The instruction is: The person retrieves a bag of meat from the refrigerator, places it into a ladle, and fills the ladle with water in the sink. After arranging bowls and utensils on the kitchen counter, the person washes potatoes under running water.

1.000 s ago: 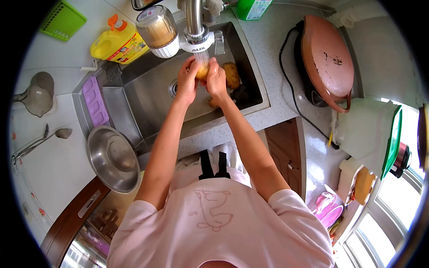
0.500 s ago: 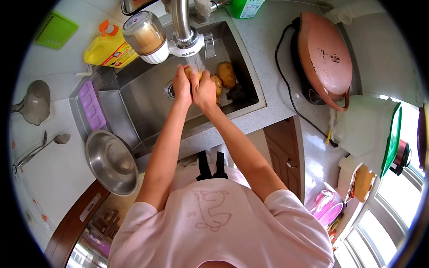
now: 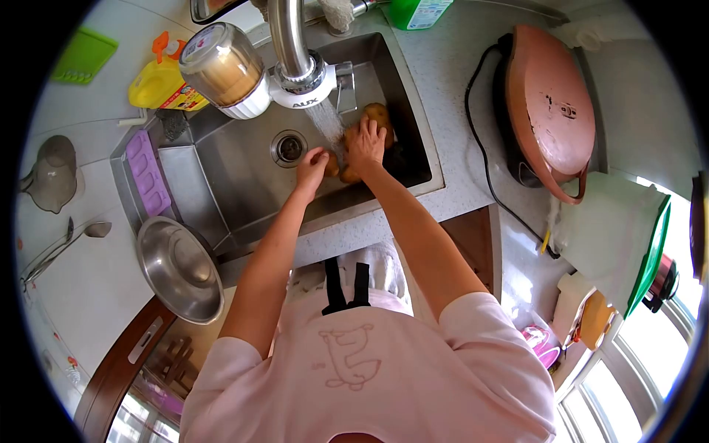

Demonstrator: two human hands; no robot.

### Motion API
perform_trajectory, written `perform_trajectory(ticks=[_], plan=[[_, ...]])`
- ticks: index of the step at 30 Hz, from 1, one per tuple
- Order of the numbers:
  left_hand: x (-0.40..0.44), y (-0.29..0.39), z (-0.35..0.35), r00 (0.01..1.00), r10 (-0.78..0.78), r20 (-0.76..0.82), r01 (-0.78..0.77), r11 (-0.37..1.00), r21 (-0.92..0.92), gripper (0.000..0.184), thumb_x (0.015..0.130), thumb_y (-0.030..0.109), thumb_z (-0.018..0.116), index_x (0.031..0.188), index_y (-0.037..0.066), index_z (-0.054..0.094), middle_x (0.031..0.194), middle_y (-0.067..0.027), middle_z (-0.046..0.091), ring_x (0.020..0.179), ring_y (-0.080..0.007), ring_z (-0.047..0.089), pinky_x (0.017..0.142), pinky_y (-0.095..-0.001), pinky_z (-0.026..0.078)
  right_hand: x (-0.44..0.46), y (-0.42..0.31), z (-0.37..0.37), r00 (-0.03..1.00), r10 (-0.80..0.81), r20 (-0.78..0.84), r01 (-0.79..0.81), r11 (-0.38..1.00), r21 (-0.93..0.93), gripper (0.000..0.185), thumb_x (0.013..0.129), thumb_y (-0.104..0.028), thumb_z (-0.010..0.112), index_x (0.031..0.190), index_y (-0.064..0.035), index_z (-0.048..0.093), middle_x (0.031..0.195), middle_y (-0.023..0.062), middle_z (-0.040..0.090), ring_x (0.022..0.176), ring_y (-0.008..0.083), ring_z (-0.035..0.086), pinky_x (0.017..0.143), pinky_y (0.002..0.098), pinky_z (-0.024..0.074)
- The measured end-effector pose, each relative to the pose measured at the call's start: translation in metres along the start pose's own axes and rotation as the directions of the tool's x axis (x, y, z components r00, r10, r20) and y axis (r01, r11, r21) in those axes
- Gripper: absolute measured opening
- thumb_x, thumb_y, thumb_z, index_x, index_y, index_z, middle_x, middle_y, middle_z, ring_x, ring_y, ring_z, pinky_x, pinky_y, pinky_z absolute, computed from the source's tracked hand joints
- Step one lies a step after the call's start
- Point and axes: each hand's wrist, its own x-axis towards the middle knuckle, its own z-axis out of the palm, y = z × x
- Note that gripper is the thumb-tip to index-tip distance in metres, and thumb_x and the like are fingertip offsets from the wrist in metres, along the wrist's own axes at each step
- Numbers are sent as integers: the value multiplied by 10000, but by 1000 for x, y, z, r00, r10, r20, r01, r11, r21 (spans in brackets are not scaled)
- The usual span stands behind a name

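Several brown potatoes [image 3: 377,113] lie in the right part of the metal sink [image 3: 244,170], partly hidden by my hands. My left hand [image 3: 312,172] is curled, with its fingertips against a potato [image 3: 331,165] low in the sink. Over the other potatoes, my right hand [image 3: 365,146] is spread with its fingers apart, touching them from above. Another potato [image 3: 349,175] shows below its wrist. Water runs from the faucet [image 3: 301,85] between my two hands. The round drain [image 3: 289,148] lies left of the stream.
A filter jar [image 3: 221,70] is attached at the faucet's left. Beside the sink are a yellow bottle [image 3: 164,85], a purple tray [image 3: 148,173] and a metal bowl [image 3: 181,269]. A pink electric pan [image 3: 550,111] with a black cord [image 3: 473,122] occupies the right counter.
Both hands were together on a potato under the water. They have separated: the right went rightward onto the other potatoes, the left moved lower. The drain is now uncovered.
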Motion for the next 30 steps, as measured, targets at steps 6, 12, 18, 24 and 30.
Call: perform_trajectory(ticks=[6,12,18,24,30], plan=[[6,26,0,926,373,-56,-314,843,437,238,893,185,630,1070,32,673,1070,-179,654,1034,-332,605,925,-414,475,-1,-3,8,995,-44,87,20,966,257,708,643,-207,830,1237,-92,462,1112,119,604,1150,325,516,977,483,392],[-18,96,0,924,-249,291,367,790,-491,412,1012,427,448,1149,89,641,1093,-88,643,959,-211,636,774,-348,545,-9,2,-88,992,61,112,-124,260,958,734,633,-83,816,1246,-46,414,1058,111,591,1028,287,586,919,384,483],[-40,160,-11,963,-218,157,265,866,-424,495,1037,473,374,1050,47,625,871,-82,688,772,-236,658,695,-390,546,-17,-20,-119,989,141,-49,69,-139,988,511,760,-136,777,1159,-27,477,1024,75,571,888,123,538,782,275,489],[-48,159,-13,867,465,-181,-448,885,131,350,985,310,575,953,-38,594,855,-157,652,789,-274,646,665,-411,502,-5,-42,-131,889,453,64,56,-247,967,186,959,-181,566,1030,-9,576,905,36,596,786,93,527,713,260,475],[-53,205,-55,905,98,414,39,950,-311,527,831,264,791,1194,6,510,1028,-78,621,873,-185,648,640,-296,602,-4,-35,-143,951,209,228,-29,-676,737,277,1028,-224,433,1047,-15,613,944,76,636,806,137,566,738,302,503]])
